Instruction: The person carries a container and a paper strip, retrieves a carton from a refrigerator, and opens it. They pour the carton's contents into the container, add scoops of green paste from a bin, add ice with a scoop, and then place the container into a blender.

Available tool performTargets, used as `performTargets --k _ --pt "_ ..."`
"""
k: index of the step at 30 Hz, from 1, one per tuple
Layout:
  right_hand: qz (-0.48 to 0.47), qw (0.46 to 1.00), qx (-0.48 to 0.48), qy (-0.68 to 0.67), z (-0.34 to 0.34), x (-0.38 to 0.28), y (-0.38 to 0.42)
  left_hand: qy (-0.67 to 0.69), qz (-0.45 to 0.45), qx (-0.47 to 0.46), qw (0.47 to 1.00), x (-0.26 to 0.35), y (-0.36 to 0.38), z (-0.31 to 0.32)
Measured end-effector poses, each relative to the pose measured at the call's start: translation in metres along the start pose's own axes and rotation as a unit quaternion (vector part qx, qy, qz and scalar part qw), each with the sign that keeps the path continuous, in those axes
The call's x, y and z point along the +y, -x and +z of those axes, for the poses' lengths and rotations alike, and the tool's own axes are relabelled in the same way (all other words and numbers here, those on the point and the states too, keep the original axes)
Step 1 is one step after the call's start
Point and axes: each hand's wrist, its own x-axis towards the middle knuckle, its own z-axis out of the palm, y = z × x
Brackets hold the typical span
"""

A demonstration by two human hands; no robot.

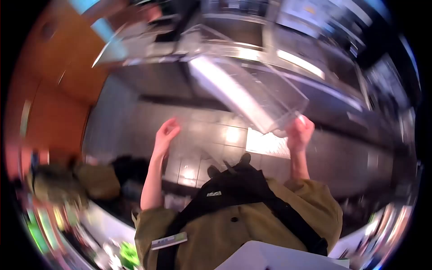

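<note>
A large clear plastic bin (270, 92) is held out in front of me, tilted, with one long side glaring white. My right hand (300, 134) is closed on its near right corner. My left hand (168, 130) hangs free over the floor to the left, thumb and fingers apart and slightly curled, holding nothing. Motion blurs the bin's edges, and I cannot make out anything inside it.
Metal kitchen equipment (301, 63) runs along the far side. Orange-brown panels (60, 96) stand at the left. A person in a tan top (96, 180) is at the lower left. A white sheet (268, 143) lies on the tiled floor (216, 126).
</note>
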Motion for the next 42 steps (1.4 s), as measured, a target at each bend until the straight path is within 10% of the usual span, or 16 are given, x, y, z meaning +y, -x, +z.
performTargets --k 17,29,37,42 --pt "-0.112 0.890 0.424 0.129 -0.442 -0.185 0.130 -0.003 0.094 -0.477 0.874 0.023 -0.008 0.695" --pt "-0.212 0.716 0.623 0.231 -0.782 -0.304 0.117 -0.010 0.145 -0.583 0.799 0.022 0.023 1.193" --pt "-0.274 0.690 0.639 0.200 -1.037 -0.362 0.088 -0.007 0.155 -0.715 0.682 -0.004 0.114 1.510" --pt "-0.229 0.662 0.664 0.262 -1.227 -0.427 0.071 -0.014 0.176 -0.686 0.706 -0.001 0.135 1.701"
